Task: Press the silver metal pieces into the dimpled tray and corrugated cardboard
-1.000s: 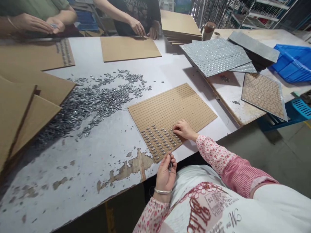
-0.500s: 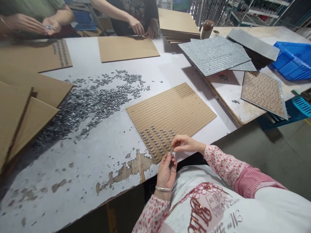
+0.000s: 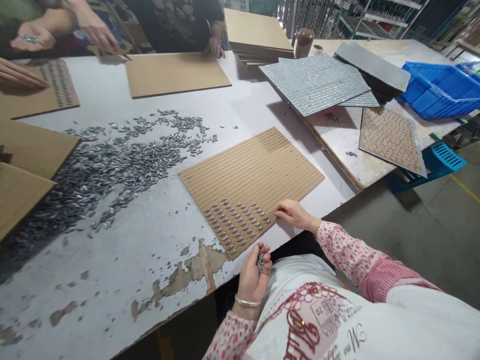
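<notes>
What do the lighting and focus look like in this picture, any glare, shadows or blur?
Head view: bright glints speckle the silvery ridged sheets; head view: the spindle-shaped metal pieces sink into shadow beside the cardboard sheets; head view: a co-worker's hand at far left looks hazy and soft, while the grooved board is clearer.

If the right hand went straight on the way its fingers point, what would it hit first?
The right hand would probably meet the nearest metal pieces on the board, just past its fingertips; its height is unclear.
</notes>
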The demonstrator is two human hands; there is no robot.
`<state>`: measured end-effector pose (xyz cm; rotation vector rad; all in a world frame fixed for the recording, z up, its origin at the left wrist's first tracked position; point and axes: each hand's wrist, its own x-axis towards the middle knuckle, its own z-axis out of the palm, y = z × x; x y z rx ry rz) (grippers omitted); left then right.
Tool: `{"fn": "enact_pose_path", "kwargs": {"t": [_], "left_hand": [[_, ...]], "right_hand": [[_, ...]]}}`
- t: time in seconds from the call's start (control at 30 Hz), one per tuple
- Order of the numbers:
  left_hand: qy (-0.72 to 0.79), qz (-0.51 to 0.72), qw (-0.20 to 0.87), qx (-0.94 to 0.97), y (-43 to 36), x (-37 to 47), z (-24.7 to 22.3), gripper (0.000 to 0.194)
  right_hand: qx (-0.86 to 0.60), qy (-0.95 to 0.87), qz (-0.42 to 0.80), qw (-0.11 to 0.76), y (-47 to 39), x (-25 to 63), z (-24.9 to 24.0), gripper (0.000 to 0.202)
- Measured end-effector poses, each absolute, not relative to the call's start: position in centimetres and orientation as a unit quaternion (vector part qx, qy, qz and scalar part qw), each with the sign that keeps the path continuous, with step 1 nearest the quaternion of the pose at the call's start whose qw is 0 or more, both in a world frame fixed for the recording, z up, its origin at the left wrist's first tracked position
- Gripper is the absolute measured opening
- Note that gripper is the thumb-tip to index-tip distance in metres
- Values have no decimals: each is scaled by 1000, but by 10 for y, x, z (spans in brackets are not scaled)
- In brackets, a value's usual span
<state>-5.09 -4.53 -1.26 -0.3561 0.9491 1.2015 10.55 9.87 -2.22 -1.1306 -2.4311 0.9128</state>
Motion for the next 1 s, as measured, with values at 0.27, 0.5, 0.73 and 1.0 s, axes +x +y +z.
{"fn": "enact_pose_path", "kwargs": {"t": [0.27, 0.5, 0.73, 1.0], "left_hand": [[420, 547, 709, -144, -47, -51, -13, 18], [408, 553, 712, -143, -51, -51, -13, 10], [415, 553, 712, -121, -51, -49, -14, 17], [401, 551, 719, -137, -53, -48, -17, 15]], "right_hand": [[-349, -926, 132, 62, 104, 95, -26, 13], [-318, -916, 205, 131, 103, 101, -34, 9], [-313, -909, 231, 150, 106, 104, -36, 13], [-253, -932, 237, 108, 114, 105, -32, 14]]}}
